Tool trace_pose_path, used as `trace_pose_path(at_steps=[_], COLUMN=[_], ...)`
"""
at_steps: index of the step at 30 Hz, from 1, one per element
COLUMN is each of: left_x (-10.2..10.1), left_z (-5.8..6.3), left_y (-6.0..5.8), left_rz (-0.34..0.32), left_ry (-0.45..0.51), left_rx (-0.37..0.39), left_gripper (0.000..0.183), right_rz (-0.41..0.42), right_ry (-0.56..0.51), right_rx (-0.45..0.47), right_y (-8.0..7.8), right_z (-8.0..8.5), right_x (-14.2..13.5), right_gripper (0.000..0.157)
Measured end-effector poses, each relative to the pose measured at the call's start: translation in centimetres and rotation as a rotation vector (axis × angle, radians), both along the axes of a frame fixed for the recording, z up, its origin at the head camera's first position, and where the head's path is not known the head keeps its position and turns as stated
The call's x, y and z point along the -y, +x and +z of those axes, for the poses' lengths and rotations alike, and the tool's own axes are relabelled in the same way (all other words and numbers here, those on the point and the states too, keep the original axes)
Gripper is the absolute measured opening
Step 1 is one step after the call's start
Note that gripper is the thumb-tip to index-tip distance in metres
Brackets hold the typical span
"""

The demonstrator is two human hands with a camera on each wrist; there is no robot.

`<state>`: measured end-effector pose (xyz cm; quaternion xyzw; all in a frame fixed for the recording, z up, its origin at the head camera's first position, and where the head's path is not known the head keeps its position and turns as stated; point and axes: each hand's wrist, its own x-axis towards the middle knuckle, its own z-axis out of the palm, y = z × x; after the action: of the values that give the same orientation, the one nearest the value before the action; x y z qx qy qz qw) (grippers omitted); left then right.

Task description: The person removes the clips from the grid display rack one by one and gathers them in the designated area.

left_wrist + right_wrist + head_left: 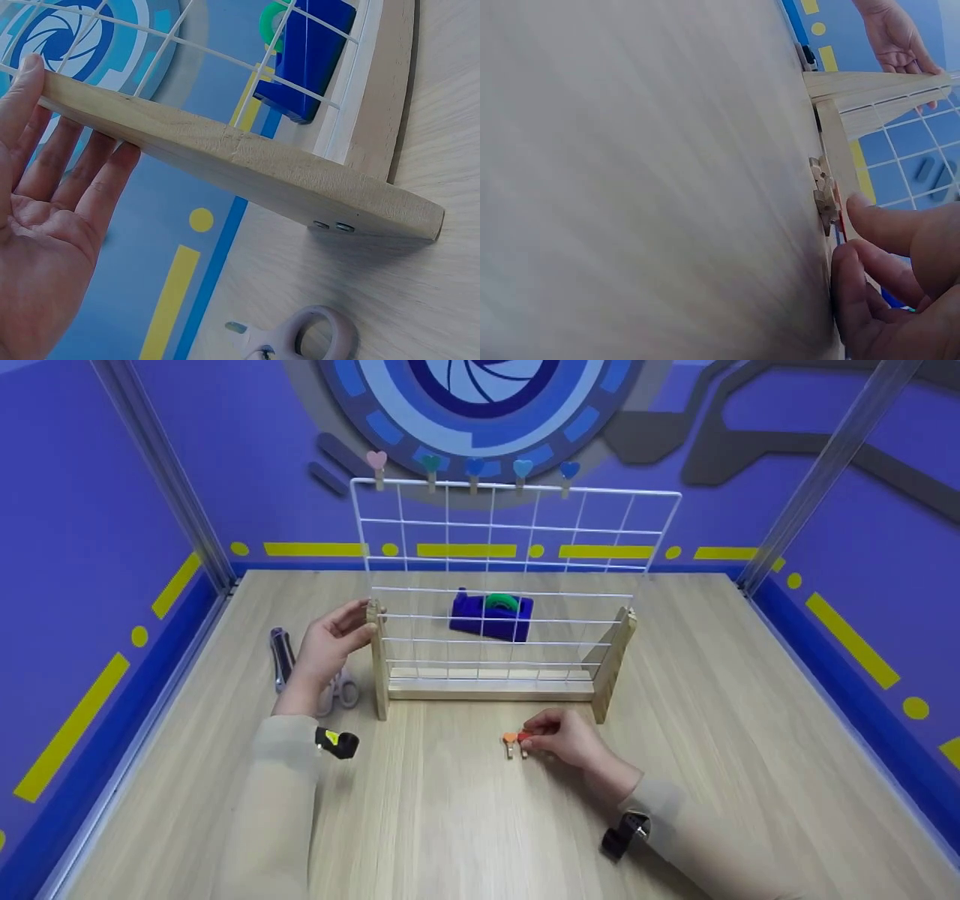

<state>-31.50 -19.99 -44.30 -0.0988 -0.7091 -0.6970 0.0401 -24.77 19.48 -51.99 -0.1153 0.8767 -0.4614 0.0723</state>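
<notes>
Wood frames the white wire grid (491, 525) at either side. In the head view, our left hand (324, 649) grips the top of the left post (380, 671), and our right hand (570, 741) has thumb and fingertips narrowed about the red clip (523, 737), down on the table (442, 825) in front of the stand. The orange clip (510, 739) lies just beside it, so careless fingers could, we judge, knock that one askew. Five heart clips (376, 460) line the grid's top rail; a jolt to the post might shake one loose.

In the left wrist view, our thumb lies against the post's end, with fingers along the far side. Pulling there could tip or slide the stand.

In the right wrist view, the red heart is nearly edge-on between thumb and forefinger. We cannot tell how firm the pinch is; a shallow one could let the clip slip.
</notes>
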Motion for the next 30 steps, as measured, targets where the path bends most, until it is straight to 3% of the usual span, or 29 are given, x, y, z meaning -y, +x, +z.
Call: trace_pose_path(at_steps=[6, 11, 17, 22, 30], left_x=[0.0, 0.0, 0.0, 0.0, -0.1], left_z=[0.0, 0.0, -0.1, -0.1, 0.0], left_y=[0.0, 0.1, 0.1, 0.0, 0.0], left_rz=[0.002, -0.009, -0.001, 0.01, 0.011], left_ry=[0.003, 0.017, 0.018, 0.001, -0.021], left_rx=[0.004, -0.001, 0.003, 0.011, 0.005], left_gripper=[0.056, 0.057, 0.056, 0.055, 0.055], right_rz=[-0.029, -0.026, 0.002, -0.019, -0.058], right_ry=[-0.022, -0.007, -0.062, -0.077, -0.192], right_rx=[-0.007, -0.075, -0.131, -0.179, -0.287], right_y=[0.0, -0.1, -0.3, -0.6, -1.0], right_z=[1.9, 4.4, 7.9, 11.5, 19.0], right_x=[-0.7, -1.1, -1.8, -2.3, -3.1], right_gripper=[0.026, 0.024, 0.026, 0.027, 0.028])
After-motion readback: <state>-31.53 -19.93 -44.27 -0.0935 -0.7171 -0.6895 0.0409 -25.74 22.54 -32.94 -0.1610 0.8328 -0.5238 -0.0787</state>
